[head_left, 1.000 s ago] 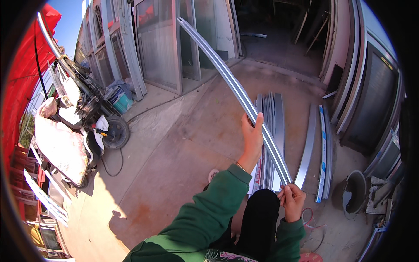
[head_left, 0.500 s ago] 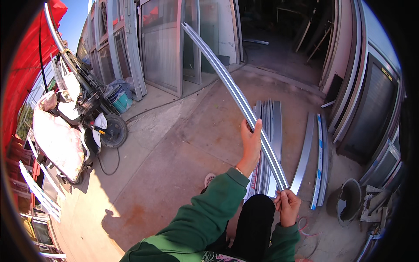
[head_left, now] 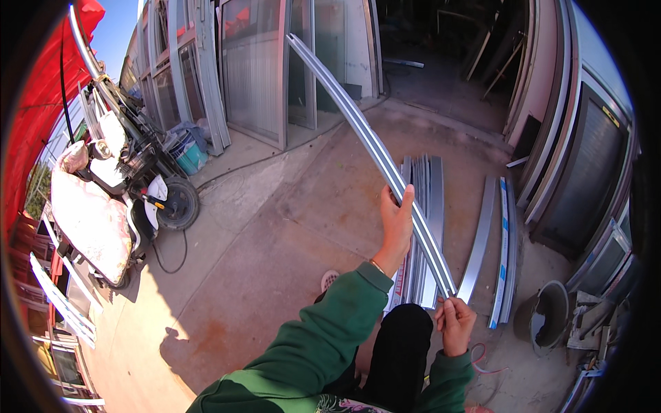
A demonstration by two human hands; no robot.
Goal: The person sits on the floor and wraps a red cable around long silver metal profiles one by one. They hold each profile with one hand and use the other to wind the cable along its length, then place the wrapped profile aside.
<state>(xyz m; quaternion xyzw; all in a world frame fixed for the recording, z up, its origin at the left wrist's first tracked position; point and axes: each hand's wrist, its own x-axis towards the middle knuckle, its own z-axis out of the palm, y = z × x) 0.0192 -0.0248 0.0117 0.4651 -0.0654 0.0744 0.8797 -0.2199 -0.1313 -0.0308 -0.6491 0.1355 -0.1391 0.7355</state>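
left hand — fingers wrapped round long metal profile; right hand — fingertips pinching its near end; profile stack right of left fingers.

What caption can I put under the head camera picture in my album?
Left hand gripping a long silvery strip, right hand at its near end, more strips lying on the ground.

Shining strongly on the pale concrete ground at lower left, nearly whitening the pink padded cover. Turning to shade in the middle, glinting along the long silver metal profile. Dimming inside the wide dark doorway. Bending straight edges outward, blackening the corners.
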